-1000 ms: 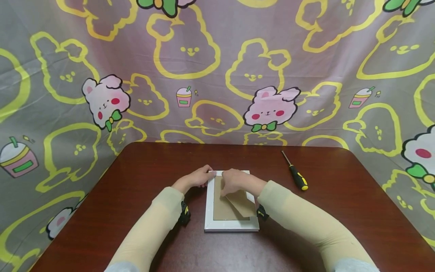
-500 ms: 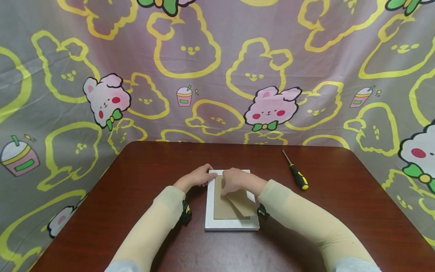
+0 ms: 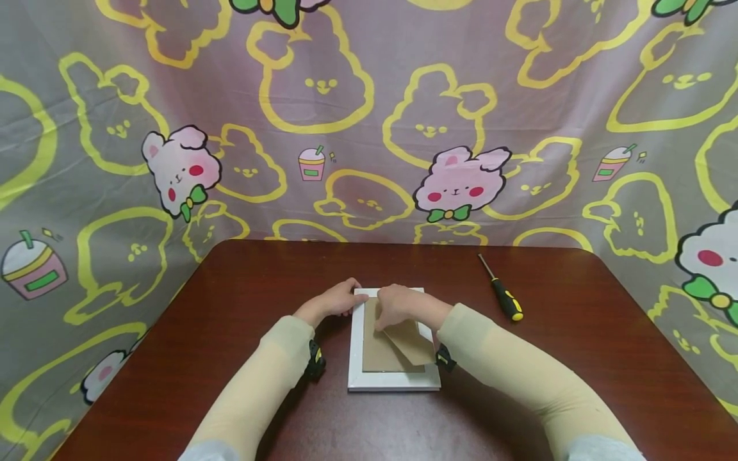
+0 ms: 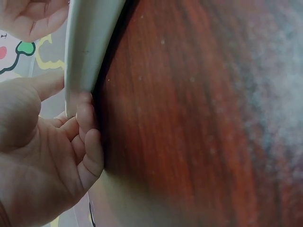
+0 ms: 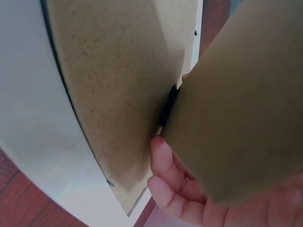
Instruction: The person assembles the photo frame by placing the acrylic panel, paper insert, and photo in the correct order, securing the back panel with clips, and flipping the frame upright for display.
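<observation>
While the white picture frame (image 3: 394,381) lies face down near the middle of the dark red table (image 3: 230,307), its long axis running from near to far, both hands sit at its far end. The left hand (image 3: 337,301) curls its fingers (image 4: 87,137) against the frame's far left corner, steadying it. The right hand (image 3: 398,306) rests on the brown backing board (image 3: 377,352), fingers tucked under the hinged stand flap (image 3: 412,342), which tilts up and slants toward the near right. A screwdriver (image 3: 501,296) lies well apart on the far right. Cartoon-rabbit cloth (image 3: 369,128) hangs behind and around the table.
</observation>
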Demonstrator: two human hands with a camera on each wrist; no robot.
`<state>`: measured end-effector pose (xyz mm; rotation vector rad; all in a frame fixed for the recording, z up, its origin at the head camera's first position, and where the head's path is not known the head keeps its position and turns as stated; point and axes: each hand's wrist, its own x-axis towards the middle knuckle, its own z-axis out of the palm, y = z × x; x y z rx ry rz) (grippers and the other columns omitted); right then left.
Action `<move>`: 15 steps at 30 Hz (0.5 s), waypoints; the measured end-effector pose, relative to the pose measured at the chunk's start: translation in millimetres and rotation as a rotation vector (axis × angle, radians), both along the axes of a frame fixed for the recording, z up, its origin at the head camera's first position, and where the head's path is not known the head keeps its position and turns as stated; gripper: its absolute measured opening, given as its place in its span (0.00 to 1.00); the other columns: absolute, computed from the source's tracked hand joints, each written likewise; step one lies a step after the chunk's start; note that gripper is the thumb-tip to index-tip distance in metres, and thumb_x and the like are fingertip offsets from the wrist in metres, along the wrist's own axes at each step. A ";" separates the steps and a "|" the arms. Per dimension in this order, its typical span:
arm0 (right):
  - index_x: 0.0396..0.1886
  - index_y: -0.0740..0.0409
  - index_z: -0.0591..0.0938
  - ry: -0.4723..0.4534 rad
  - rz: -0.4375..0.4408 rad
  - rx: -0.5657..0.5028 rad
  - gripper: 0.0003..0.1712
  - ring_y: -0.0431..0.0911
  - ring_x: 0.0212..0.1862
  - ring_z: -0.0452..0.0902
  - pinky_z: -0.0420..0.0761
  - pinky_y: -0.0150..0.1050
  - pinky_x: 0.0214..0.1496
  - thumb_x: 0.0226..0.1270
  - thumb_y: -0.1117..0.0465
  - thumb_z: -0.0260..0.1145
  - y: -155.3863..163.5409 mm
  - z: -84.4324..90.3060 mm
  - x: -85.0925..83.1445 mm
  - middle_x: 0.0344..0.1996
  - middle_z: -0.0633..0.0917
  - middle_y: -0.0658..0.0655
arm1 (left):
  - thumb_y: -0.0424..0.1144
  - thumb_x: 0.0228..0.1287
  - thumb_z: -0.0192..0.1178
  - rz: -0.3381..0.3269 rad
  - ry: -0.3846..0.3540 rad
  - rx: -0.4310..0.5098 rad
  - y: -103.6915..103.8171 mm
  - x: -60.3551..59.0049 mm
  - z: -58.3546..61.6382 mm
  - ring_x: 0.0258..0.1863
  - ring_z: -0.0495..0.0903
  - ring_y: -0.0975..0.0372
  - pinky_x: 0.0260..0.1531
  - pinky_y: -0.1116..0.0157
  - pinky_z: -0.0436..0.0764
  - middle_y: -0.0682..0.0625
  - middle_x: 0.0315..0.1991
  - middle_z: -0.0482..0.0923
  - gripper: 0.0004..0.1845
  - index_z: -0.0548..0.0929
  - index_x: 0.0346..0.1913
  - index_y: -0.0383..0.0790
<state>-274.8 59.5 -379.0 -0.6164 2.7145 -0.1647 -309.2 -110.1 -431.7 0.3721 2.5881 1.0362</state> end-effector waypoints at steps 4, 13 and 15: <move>0.34 0.59 0.75 0.000 0.000 -0.009 0.19 0.45 0.28 0.70 0.70 0.37 0.32 0.54 0.53 0.74 0.4 1.0 0.8 0.25 0.76 0.52 | 0.45 0.72 0.55 0.000 0.008 -0.003 -0.3 0.9 2.2 0.22 0.70 0.61 0.22 0.66 0.70 0.48 0.24 0.72 0.17 0.70 0.52 0.34; 0.33 0.59 0.75 0.017 0.000 -0.002 0.18 0.45 0.28 0.70 0.71 0.37 0.33 0.55 0.53 0.73 2.6 -1.7 2.6 0.24 0.76 0.52 | 0.46 0.73 0.54 -0.012 0.012 -0.009 0.1 0.9 0.0 0.22 0.70 0.61 0.23 0.66 0.70 0.48 0.25 0.72 0.19 0.70 0.54 0.34; 0.32 0.59 0.75 0.019 0.001 -0.001 0.18 0.45 0.28 0.70 0.71 0.37 0.33 0.56 0.53 0.73 2.9 -1.7 2.5 0.24 0.76 0.52 | 0.46 0.72 0.55 -0.009 0.008 -0.001 0.4 1.2 0.6 0.22 0.70 0.61 0.23 0.66 0.70 0.48 0.25 0.72 0.19 0.70 0.54 0.34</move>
